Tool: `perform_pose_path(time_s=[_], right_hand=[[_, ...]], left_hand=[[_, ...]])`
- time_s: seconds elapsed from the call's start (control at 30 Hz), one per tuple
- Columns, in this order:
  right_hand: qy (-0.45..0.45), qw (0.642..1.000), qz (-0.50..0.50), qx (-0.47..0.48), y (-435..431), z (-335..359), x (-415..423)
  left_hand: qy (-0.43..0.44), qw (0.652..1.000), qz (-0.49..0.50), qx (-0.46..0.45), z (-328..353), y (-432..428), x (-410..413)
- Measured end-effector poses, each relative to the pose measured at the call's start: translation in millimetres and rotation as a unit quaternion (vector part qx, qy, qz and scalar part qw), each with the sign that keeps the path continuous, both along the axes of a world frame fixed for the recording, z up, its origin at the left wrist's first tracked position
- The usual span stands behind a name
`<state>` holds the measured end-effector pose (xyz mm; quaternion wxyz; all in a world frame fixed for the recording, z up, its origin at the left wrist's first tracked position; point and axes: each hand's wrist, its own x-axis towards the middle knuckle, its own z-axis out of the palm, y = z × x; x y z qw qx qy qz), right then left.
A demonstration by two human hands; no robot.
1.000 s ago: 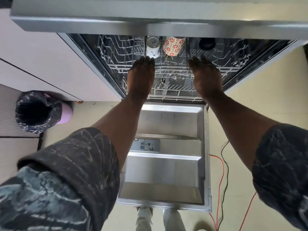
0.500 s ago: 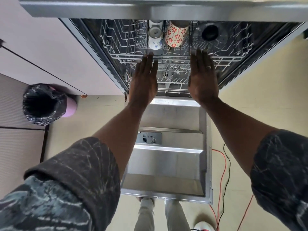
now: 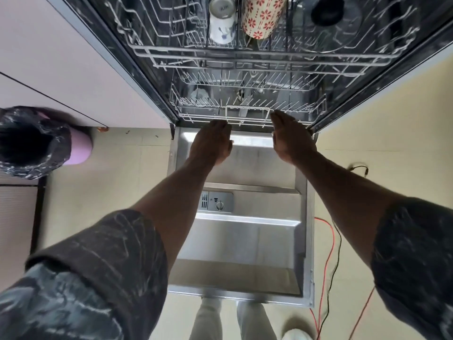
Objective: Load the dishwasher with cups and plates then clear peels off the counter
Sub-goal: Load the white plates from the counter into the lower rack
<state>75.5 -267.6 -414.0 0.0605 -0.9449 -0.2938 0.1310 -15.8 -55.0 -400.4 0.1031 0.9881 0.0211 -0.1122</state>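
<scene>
The dishwasher stands open with its door (image 3: 247, 244) folded down flat in front of me. On the upper rack (image 3: 245, 55) sit a white cup with blue print (image 3: 221, 23), a cream cup with red flowers (image 3: 263, 17) and a dark round dish (image 3: 327, 9). No dishes show on the lower rack (image 3: 247, 104). My left hand (image 3: 212, 142) and my right hand (image 3: 291, 137) reach side by side, fingers straight, to that rack's front rail. The fingertips are at the rail's wire handle; neither hand holds anything.
A bin lined with a black bag (image 3: 31, 141) stands on the floor at the left, by the white cabinet fronts (image 3: 61, 69). Red and black cables (image 3: 329, 244) trail over the floor right of the door. My legs show below the door's edge.
Both hands have dropped from the front of the upper rack down to the front rail of the lower rack. The camera has tilted lower and closer.
</scene>
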Motion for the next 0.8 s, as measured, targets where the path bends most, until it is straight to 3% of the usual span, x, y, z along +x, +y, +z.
perform_pose_path(time_s=[0.33, 0.57, 0.8], right_hand=[[0.054, 0.998, 0.032, -0.020, 50, -47, 50], [0.011, 1.000, 0.017, 0.000, 45, -52, 32], [0.032, 0.999, 0.006, -0.004, 36, -44, -7]], left_hand=[[0.055, 0.998, -0.017, -0.024, -51, 10, 82], [0.026, 0.998, 0.021, -0.050, -59, -1, 69], [0.057, 0.998, 0.016, -0.035, -52, -13, 35]])
